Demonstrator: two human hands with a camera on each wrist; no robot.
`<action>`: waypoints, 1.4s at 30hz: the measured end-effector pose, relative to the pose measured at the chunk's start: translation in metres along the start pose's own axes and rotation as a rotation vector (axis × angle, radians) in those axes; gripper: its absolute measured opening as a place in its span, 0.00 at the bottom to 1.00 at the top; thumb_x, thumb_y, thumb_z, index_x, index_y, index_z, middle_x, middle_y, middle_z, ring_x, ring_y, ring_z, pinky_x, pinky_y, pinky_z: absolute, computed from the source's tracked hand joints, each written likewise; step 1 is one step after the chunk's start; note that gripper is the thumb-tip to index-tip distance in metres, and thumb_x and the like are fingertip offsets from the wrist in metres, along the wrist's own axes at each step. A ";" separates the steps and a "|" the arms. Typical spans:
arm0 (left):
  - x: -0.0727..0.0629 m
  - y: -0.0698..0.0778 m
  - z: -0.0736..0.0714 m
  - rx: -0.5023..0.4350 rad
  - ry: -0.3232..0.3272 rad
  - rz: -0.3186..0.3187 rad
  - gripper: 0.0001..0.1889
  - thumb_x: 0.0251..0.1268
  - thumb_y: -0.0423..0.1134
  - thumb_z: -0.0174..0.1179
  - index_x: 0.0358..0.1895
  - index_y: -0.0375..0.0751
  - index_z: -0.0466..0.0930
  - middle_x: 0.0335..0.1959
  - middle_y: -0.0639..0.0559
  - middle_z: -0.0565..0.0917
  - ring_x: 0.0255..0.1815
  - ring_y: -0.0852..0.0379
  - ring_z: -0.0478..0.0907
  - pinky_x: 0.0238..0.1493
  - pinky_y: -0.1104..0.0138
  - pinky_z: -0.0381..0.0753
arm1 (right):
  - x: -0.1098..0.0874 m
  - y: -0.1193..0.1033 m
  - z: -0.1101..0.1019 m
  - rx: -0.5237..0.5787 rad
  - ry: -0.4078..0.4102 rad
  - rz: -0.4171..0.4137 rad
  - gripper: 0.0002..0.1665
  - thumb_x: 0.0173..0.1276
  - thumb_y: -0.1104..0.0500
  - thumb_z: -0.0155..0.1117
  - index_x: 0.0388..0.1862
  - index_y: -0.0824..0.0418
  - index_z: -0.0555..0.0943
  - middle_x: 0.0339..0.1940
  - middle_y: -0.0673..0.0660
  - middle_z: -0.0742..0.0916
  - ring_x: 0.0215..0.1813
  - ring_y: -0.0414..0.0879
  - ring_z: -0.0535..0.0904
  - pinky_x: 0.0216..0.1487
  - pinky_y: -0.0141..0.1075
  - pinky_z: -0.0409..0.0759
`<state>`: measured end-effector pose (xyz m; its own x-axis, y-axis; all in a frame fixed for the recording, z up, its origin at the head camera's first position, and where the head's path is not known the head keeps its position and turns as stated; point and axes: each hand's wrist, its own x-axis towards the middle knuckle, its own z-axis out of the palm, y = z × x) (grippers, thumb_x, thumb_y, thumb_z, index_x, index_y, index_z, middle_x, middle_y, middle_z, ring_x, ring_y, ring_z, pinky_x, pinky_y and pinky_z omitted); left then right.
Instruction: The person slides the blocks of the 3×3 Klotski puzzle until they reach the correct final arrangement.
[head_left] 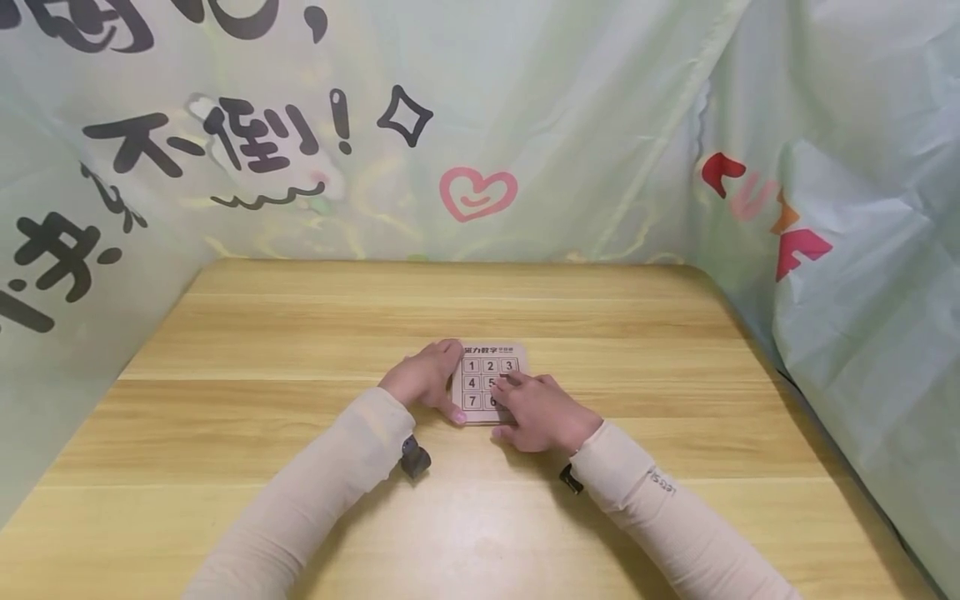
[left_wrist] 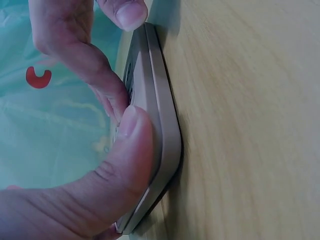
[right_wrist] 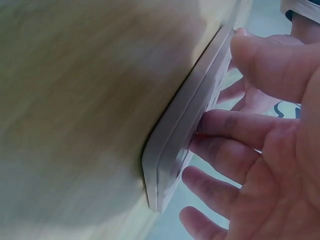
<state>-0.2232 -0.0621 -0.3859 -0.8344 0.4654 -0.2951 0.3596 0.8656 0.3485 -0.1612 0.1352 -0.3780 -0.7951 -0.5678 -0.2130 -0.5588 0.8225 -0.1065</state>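
A pale, flat number sliding puzzle [head_left: 481,383] with square numbered tiles lies on the wooden table. Its top rows read 1 2 3 and 4 5, with 7 and 6 visible below; the lower right tiles are hidden under my right hand [head_left: 546,412]. My left hand [head_left: 426,379] holds the puzzle's left side, thumb at the near corner and fingers at the far one. In the left wrist view the left thumb [left_wrist: 127,150] lies against the puzzle's edge [left_wrist: 161,100]. The right wrist view has fairly straight right fingers [right_wrist: 230,150] touching the puzzle's face, the thumb near its edge.
The wooden table [head_left: 300,325] extends around the puzzle on all sides. Pale green printed cloth [head_left: 570,108] hangs behind the table and along both sides. Black wrist cameras sit under both sleeves, one [head_left: 415,458] below the left cuff.
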 end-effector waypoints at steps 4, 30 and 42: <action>0.000 0.000 0.000 0.001 -0.007 0.002 0.49 0.29 0.56 0.80 0.59 0.42 0.64 0.61 0.45 0.70 0.64 0.46 0.66 0.64 0.37 0.64 | 0.000 0.000 0.000 0.011 -0.006 0.000 0.40 0.66 0.43 0.63 0.69 0.65 0.70 0.70 0.62 0.72 0.73 0.60 0.61 0.67 0.58 0.64; 0.004 -0.006 -0.001 -0.020 -0.006 0.026 0.50 0.30 0.58 0.80 0.59 0.41 0.64 0.56 0.47 0.71 0.59 0.50 0.68 0.64 0.54 0.71 | -0.014 0.008 -0.005 0.076 0.081 -0.002 0.39 0.65 0.44 0.65 0.69 0.62 0.70 0.69 0.60 0.73 0.73 0.62 0.59 0.66 0.61 0.63; -0.001 -0.004 -0.002 -0.025 -0.019 0.014 0.53 0.31 0.56 0.79 0.65 0.39 0.62 0.62 0.45 0.69 0.65 0.47 0.64 0.67 0.41 0.63 | -0.027 0.004 0.005 0.007 0.133 -0.002 0.28 0.64 0.41 0.65 0.54 0.60 0.81 0.53 0.58 0.85 0.65 0.62 0.71 0.60 0.60 0.71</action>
<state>-0.2247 -0.0662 -0.3858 -0.8215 0.4807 -0.3067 0.3603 0.8545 0.3743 -0.1411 0.1539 -0.3776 -0.8182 -0.5690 -0.0822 -0.5595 0.8210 -0.1134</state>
